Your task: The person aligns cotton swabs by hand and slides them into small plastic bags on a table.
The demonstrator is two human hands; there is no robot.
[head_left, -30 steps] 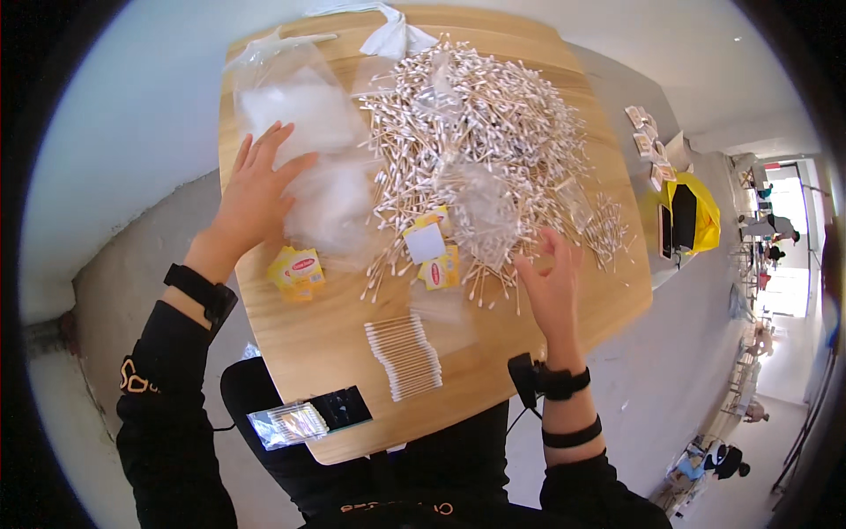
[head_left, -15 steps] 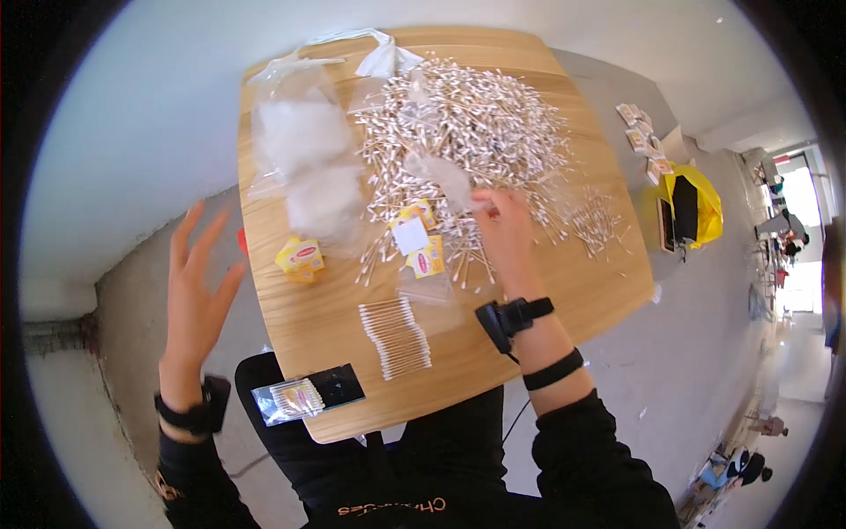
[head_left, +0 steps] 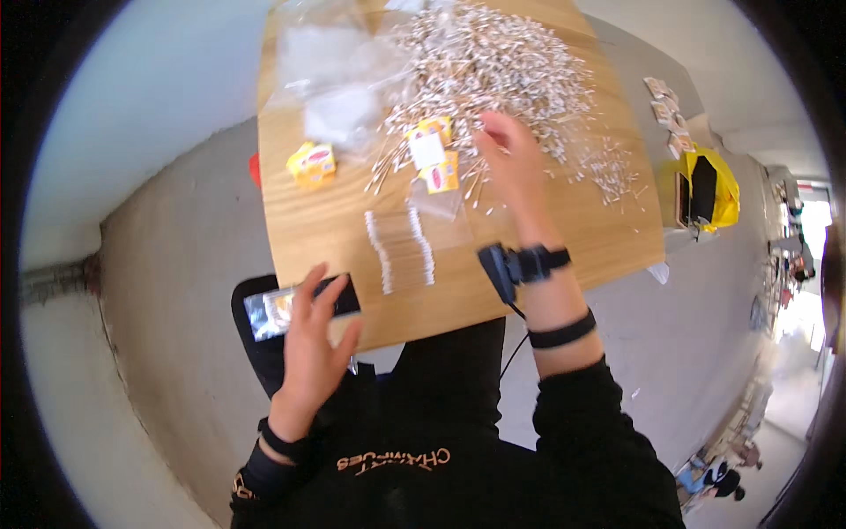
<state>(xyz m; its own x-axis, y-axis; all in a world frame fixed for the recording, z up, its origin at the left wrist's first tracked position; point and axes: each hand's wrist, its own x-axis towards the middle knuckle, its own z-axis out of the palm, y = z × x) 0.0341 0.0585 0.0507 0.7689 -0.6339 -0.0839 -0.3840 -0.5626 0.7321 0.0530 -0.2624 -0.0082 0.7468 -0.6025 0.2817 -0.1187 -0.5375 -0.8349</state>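
A big heap of cotton swabs [head_left: 520, 70] covers the far part of the wooden table [head_left: 617, 251]. At its near edge is my right hand [head_left: 515, 163], fingers curled in; anything inside them is too blurred to make out. My left hand [head_left: 315, 348] is open, fingers spread, over a clear packet of swabs [head_left: 263, 316] on a dark flat thing [head_left: 345, 298] at the table's near left corner. Between my hands lies a neat row of swabs [head_left: 401, 251]. Yellow-and-white cards [head_left: 441, 172] and a small clear bag [head_left: 436, 201] lie beyond it.
More yellow cards [head_left: 313, 165] sit at the table's left side, near clear plastic bags [head_left: 322, 57]. A small loose group of swabs [head_left: 610, 172] lies at the right. Beyond the right edge are a yellow bag [head_left: 724, 189] and several small packs [head_left: 667, 115]. People are in the far right background.
My left hand has come from beyond the table's left edge, right and down, to over the packet. My view has tilted, so the table sits higher. My right hand remains by the heap.
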